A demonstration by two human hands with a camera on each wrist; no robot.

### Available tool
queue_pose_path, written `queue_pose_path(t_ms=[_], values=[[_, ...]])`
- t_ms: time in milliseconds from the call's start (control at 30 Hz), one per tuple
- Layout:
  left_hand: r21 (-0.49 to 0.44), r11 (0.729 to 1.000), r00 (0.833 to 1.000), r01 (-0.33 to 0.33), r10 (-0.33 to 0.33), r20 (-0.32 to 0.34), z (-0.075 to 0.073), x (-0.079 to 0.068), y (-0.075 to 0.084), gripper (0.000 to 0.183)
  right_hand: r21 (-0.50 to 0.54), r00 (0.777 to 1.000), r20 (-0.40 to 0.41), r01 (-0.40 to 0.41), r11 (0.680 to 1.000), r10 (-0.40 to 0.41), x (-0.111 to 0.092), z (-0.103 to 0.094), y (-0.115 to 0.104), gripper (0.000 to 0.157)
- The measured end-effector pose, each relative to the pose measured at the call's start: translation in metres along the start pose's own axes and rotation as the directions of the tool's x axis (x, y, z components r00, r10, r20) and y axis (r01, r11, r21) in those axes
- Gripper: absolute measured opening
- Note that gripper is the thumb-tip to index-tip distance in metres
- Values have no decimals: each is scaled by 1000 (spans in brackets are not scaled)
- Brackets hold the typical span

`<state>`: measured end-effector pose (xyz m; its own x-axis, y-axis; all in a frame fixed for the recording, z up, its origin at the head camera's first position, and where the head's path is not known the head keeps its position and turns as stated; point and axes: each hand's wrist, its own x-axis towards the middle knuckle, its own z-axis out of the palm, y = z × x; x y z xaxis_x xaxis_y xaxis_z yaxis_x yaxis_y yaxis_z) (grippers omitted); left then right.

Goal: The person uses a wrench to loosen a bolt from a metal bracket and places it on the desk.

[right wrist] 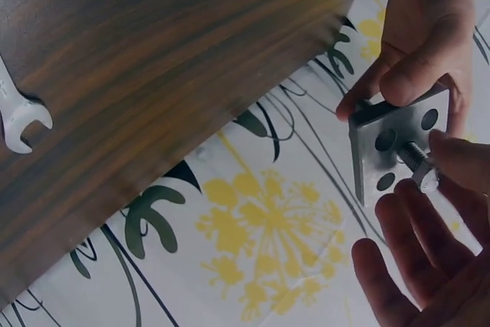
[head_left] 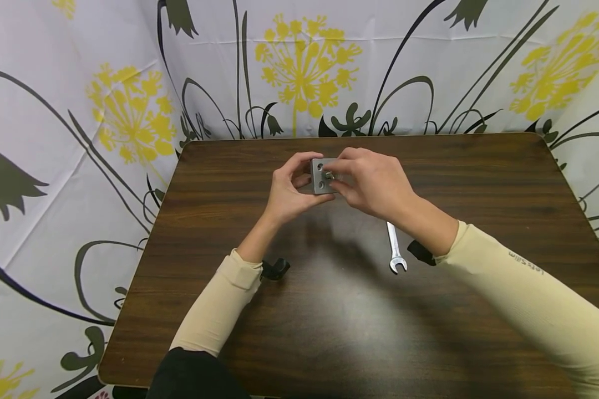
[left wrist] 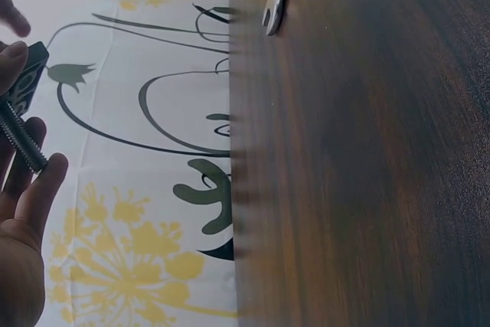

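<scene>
Above the table, my left hand (head_left: 285, 193) grips a grey metal plate (head_left: 316, 178) by its edges, thumb on one side and fingers on the other. Holes show in the plate's face in the right wrist view. A hex bolt (right wrist: 416, 158) runs into the middle of the plate, its head standing off the face with some thread visible. The thumb and fingers of my right hand (head_left: 374, 180) pinch the bolt at its head. On the far side of the plate, a threaded shaft (left wrist: 24, 143) sticks out near the left fingers in the left wrist view.
An open-ended wrench (head_left: 394, 249) lies on the dark wood table (head_left: 219, 221), below the right hand. Dark wrist-camera mounts (head_left: 275, 269) sit at both wrists. A white flower-patterned cloth (head_left: 204, 72) hangs behind the table's far edge.
</scene>
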<state>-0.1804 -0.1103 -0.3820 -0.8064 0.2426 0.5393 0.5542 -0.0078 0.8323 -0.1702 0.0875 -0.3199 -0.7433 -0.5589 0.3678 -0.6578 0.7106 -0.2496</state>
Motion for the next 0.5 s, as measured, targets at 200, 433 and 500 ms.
queue_pose_path(t_ms=[200, 433, 500], values=[[16, 1000, 1000, 13, -13, 1, 0, 0, 2, 67, 17, 984, 19, -177, 984, 177, 1, -1, 0, 31], [68, 997, 999, 33, -33, -5, 1, -1, 4, 67, 25, 995, 48, -91, 996, 89, 0, -3, -1, 25], [65, 997, 999, 36, -36, -10, 1, -1, 5, 66, 12, 999, 35, -37, 999, 36, -1, -3, 0, 26]])
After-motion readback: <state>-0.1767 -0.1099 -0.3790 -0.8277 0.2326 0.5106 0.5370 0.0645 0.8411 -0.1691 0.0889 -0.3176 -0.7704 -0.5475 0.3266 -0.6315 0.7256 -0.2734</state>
